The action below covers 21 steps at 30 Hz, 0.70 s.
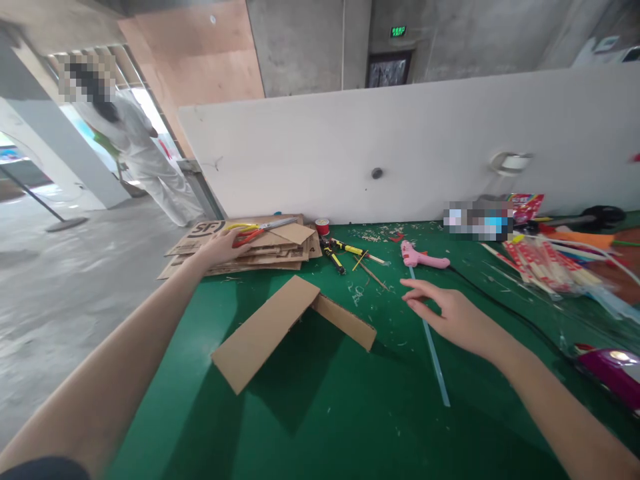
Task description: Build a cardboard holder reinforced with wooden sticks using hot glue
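My left hand (pixel 225 248) is closed on the orange and yellow handles of a pair of scissors (pixel 273 225), at the top of a stack of flattened cardboard (pixel 293 252). The blades point right. My right hand (pixel 443 310) hovers with thumb and fingers apart, holding nothing. Under its fingertips runs a long pale blue strip (pixel 436 363), reaching up to a pink glue gun (pixel 423 257). Between my hands, a bent cardboard piece (pixel 273 327) stands on the green table (pixel 350 427), with a narrower cardboard arm (pixel 345 320) angled off to the right.
Yellow-black craft knives (pixel 347 247), a red spool (pixel 323 227) and wood scraps lie behind the cardboard. Packaged sticks (pixel 545 263), a black cord (pixel 505 303) and a purple object (pixel 610 373) occupy the right. A white partition (pixel 320 160) borders the back; a person (pixel 145 153) stands far left.
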{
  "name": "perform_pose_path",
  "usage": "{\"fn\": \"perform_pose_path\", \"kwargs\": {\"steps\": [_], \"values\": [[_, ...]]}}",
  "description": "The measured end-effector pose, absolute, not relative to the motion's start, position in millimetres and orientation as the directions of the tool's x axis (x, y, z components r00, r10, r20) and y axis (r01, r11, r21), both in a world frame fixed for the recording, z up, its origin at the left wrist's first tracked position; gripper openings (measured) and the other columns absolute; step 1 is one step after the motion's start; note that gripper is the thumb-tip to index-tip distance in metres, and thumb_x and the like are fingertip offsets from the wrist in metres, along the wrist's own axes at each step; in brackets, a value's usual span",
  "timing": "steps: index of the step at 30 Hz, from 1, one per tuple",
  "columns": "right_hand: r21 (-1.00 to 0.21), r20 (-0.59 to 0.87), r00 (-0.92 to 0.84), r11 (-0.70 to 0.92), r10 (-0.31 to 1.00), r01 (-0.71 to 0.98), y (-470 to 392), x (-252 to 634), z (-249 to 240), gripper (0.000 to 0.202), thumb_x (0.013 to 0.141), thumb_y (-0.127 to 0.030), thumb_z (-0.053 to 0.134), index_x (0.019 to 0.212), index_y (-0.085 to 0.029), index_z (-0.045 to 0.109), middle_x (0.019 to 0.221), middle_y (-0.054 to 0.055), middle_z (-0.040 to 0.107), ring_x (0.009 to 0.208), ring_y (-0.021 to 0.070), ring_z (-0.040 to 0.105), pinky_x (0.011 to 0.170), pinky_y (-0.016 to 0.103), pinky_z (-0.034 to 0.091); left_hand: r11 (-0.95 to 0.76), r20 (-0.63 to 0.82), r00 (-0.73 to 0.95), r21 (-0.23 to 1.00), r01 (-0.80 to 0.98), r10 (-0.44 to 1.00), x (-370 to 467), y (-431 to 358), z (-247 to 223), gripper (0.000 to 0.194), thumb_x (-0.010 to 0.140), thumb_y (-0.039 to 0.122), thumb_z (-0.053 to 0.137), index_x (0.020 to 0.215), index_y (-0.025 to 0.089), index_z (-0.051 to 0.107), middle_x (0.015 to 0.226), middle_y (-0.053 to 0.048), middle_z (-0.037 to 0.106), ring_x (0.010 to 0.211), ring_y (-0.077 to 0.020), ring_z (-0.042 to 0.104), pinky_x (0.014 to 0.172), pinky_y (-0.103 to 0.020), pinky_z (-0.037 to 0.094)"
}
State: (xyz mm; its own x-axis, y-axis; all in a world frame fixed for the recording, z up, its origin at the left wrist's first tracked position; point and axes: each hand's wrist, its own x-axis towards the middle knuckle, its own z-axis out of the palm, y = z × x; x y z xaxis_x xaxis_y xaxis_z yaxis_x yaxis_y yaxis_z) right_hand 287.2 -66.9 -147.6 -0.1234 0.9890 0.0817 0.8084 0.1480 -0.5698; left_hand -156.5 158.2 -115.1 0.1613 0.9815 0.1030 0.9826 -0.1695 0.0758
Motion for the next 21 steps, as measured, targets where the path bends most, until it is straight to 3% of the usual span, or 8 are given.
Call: {"fn": "perform_pose_path", "kwargs": {"steps": [7,10,13,17,21], "values": [[-0.568,0.074,-0.190,0.198,0.979,0.799,-66.0,281.3,-156.2,0.046,0.091,-0.046,0.038,0.134,-0.030,0.046,0.113,0.006,0.067,0.092,0.0221,0.064,0.073,0.035,0.052,-0.166,0.081,0.169,-0.036,0.985,0.982,-164.0,163.3,-106.2,0.081,0.067,0.069,0.053,0.123,0.011,0.053,0.122,-0.020,0.055,0.116,-0.0427,0.048,0.093,-0.047,0.040],[-0.570,0.082,-0.222,0.229,0.972,0.789,-64.3,280.5,-161.5,0.046,0.091,-0.044,0.039,0.134,-0.030,0.048,0.111,0.007,0.067,0.096,0.0237,0.064,0.079,0.038,0.051,-0.160,0.074,0.164,-0.061,0.985,0.984,-154.3,164.1,-108.3,0.069,0.067,0.058,0.058,0.114,0.007,0.059,0.119,-0.027,0.054,0.112,-0.0442,0.050,0.091,-0.048,0.040],[-0.570,0.071,-0.242,0.238,0.968,0.786,-62.8,280.4,-165.4,0.046,0.091,-0.044,0.039,0.134,-0.030,0.048,0.111,0.007,0.067,0.096,0.0245,0.064,0.081,0.040,0.051,-0.122,0.119,0.131,-0.077,0.990,0.984,-139.4,159.3,-114.8,0.053,0.073,0.038,0.055,0.113,0.004,0.059,0.122,-0.031,0.049,0.115,-0.0480,0.045,0.091,-0.057,0.036],[-0.570,0.045,-0.252,0.232,0.967,0.788,-62.2,280.1,-167.8,0.046,0.091,-0.043,0.038,0.134,-0.028,0.048,0.110,0.008,0.067,0.095,0.0249,0.063,0.081,0.041,0.051,-0.079,0.193,0.083,-0.026,0.997,0.978,-125.0,145.5,-116.1,0.041,0.078,0.023,0.044,0.112,0.005,0.060,0.122,-0.030,0.047,0.117,-0.0486,0.040,0.087,-0.063,0.036],[-0.552,0.055,-0.249,0.238,0.967,0.799,-64.1,278.4,-166.9,0.044,0.093,-0.042,0.036,0.133,-0.028,0.048,0.109,0.008,0.067,0.095,0.0245,0.063,0.081,0.042,0.051,-0.044,0.326,0.003,0.118,0.992,0.945,-122.4,131.9,-101.3,0.042,0.083,0.019,0.038,0.116,0.004,0.058,0.122,-0.029,0.044,0.119,-0.0449,0.039,0.092,-0.055,0.036]]}}
